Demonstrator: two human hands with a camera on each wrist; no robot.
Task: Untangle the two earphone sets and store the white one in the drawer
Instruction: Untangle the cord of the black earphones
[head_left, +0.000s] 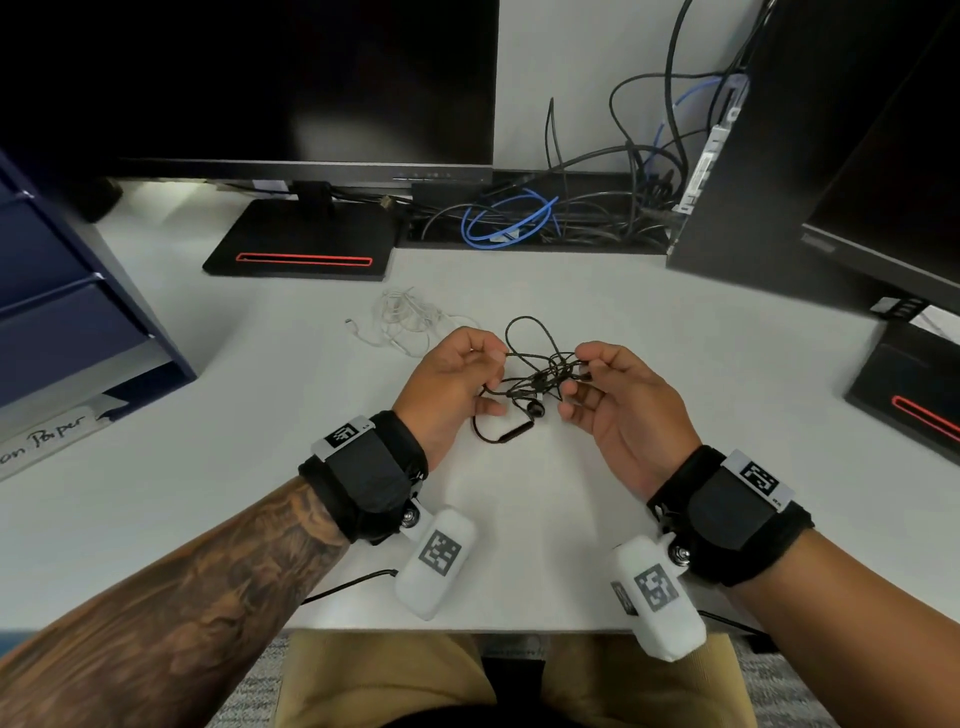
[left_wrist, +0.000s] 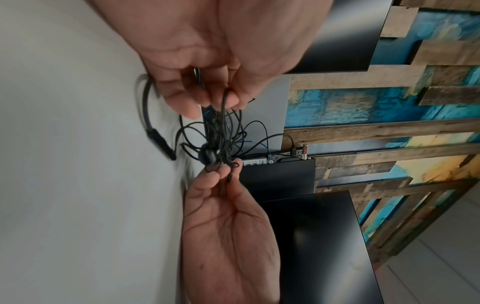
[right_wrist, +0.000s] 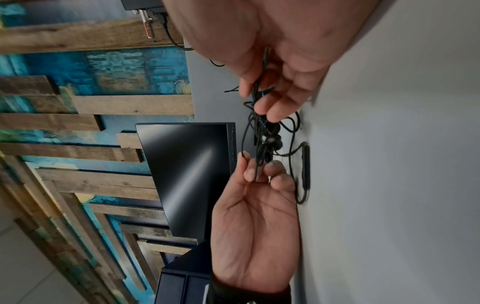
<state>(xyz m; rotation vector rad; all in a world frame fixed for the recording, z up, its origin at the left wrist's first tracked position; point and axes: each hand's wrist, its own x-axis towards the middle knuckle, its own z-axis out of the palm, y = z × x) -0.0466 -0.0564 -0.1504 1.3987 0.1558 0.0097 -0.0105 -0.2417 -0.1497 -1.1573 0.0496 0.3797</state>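
Observation:
The black earphones (head_left: 537, 376) hang as a tangled bundle between my two hands just above the white desk (head_left: 675, 364). My left hand (head_left: 470, 366) pinches cord strands on the bundle's left side, and my right hand (head_left: 597, 376) pinches strands on its right. An earbud (head_left: 535, 410) and the in-line remote (head_left: 511, 434) dangle down to the desk. The left wrist view shows the knot (left_wrist: 207, 156) between both sets of fingertips. The white earphones (head_left: 408, 319) lie apart in a loose heap behind my left hand. The navy drawer unit (head_left: 67, 301) stands at the left, drawers closed.
A monitor on a black stand (head_left: 306, 244) is behind the work area. A heap of black and blue cables (head_left: 519, 218) and a small computer (head_left: 737, 171) stand at the back right. A second monitor base (head_left: 914, 395) sits at the right. Paper (head_left: 47, 441) lies below the drawer unit.

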